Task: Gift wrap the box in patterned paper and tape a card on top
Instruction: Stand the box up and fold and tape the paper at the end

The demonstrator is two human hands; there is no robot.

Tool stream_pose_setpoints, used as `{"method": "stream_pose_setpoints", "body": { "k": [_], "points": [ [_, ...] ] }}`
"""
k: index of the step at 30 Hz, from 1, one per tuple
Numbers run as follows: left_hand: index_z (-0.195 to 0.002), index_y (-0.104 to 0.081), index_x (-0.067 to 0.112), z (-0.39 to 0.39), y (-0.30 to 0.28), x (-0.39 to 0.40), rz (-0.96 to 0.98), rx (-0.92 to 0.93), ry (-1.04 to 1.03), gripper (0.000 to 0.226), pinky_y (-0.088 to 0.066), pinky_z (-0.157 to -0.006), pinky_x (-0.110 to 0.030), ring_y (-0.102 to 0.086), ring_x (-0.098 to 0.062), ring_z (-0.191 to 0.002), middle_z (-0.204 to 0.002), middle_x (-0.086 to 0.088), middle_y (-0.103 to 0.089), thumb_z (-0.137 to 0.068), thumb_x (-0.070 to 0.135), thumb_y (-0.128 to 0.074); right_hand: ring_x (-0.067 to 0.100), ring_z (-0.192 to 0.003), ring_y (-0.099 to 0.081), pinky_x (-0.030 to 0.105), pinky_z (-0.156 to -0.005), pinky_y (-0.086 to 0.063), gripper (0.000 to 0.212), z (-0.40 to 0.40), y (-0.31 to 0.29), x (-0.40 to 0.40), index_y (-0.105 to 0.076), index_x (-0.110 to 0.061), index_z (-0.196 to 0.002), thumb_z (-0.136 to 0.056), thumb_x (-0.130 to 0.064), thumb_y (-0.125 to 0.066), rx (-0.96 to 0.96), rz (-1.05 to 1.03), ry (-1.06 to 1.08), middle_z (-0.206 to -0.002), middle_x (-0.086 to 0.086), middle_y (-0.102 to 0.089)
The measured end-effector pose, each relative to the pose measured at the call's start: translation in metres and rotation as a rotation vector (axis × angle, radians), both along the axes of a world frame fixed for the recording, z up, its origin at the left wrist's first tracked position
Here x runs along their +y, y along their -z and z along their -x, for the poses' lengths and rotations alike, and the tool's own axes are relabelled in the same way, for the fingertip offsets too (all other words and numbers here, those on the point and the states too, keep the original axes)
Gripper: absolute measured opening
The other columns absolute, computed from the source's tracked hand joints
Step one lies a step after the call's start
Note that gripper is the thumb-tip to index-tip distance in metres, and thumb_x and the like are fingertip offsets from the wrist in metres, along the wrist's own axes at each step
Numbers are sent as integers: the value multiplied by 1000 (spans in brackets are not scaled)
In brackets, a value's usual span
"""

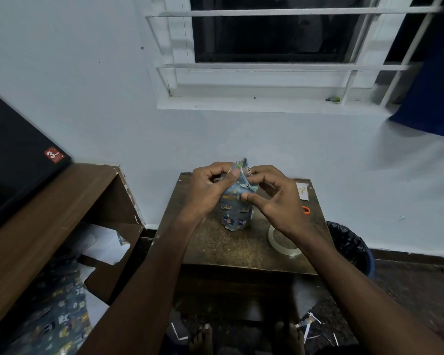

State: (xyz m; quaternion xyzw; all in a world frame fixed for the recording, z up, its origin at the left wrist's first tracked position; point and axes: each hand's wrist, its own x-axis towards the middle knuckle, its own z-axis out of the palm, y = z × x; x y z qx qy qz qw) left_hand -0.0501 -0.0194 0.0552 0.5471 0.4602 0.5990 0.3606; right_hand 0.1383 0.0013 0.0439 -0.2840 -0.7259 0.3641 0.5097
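A box wrapped in blue patterned paper [235,213] stands on end in the middle of a small brown table [228,247]. My left hand [210,188] pinches the loose paper flap at the top of the box between thumb and fingers. My right hand [272,196] holds the same flap from the right, its thumb pressing on the paper's side. A roll of clear tape [280,242] lies on the table right of the box, partly under my right wrist. A white card [302,192] lies at the table's far right corner.
An orange scissors handle [306,210] shows beside my right hand. A wooden shelf [62,213] with a sheet of the patterned paper [57,311] below it stands at left. A black-lined bin [349,247] sits right of the table. Paper scraps lie on the floor.
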Motion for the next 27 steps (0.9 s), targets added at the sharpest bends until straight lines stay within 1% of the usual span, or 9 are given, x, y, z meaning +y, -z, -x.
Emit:
{"method": "stream_pose_setpoints", "body": {
  "k": [3, 6, 11, 16, 22, 25, 27],
  "points": [
    [-106, -80, 2, 3, -1, 0, 8, 9, 15, 18, -62, -85, -41, -76, -24, -93, -102, -12, -81, -97, 16, -75, 22, -116, -66, 44, -98, -57, 21, 1, 1, -1, -77, -6, -99, -81, 1, -86, -22, -20, 12, -115, 4, -66],
    [-109, -80, 3, 4, -1, -1, 20, 2, 24, 17, -63, -84, -39, -77, -24, -93, -102, -11, -81, -96, 14, -76, 23, -115, -66, 50, -98, -56, 19, 2, 1, -1, -75, -5, -99, -83, 0, -85, -32, -37, 19, -115, 4, -66],
    [-111, -77, -2, 2, -1, -1, 72, -141, 61, 20, -62, -83, -38, -76, -27, -94, -105, -18, -80, -93, 6, -76, 26, -114, -66, 50, -99, -55, 18, 4, 2, -2, -71, -4, -103, -88, -1, -81, -23, -37, 16, -114, 9, -65],
    [-112, -77, 1, 2, -5, -2, 91, -209, 84, 20, -61, -80, -31, -77, -21, -96, -106, -11, -81, -92, -1, -74, 27, -114, -67, 51, -101, -54, 19, 4, 0, -3, -72, -6, -106, -90, -3, -80, -24, -50, 1, -114, 8, -68],
    [-115, -76, 5, 5, -7, -1, 108, -209, 108, 24, -61, -82, -31, -75, -21, -98, -109, -11, -80, -91, 2, -76, 27, -112, -68, 54, -99, -54, 18, 4, 0, -3, -73, -4, -104, -88, -1, -80, -11, -32, -1, -113, 10, -70],
    [-115, -76, 7, 3, -9, -1, 107, -230, 110, 27, -62, -81, -31, -76, -21, -99, -110, -10, -80, -89, -2, -76, 26, -112, -69, 54, -98, -55, 17, 5, -3, -4, -75, -4, -103, -88, -3, -81, -4, -14, 4, -113, 9, -71],
    [-118, -74, 9, 1, -9, 0, 116, -278, 106, 34, -62, -79, -31, -76, -21, -101, -111, -9, -80, -88, -6, -76, 27, -113, -68, 54, -98, -55, 17, 5, -3, -5, -75, -4, -102, -87, -4, -83, 12, -7, 3, -114, 8, -70]
  ]
}}
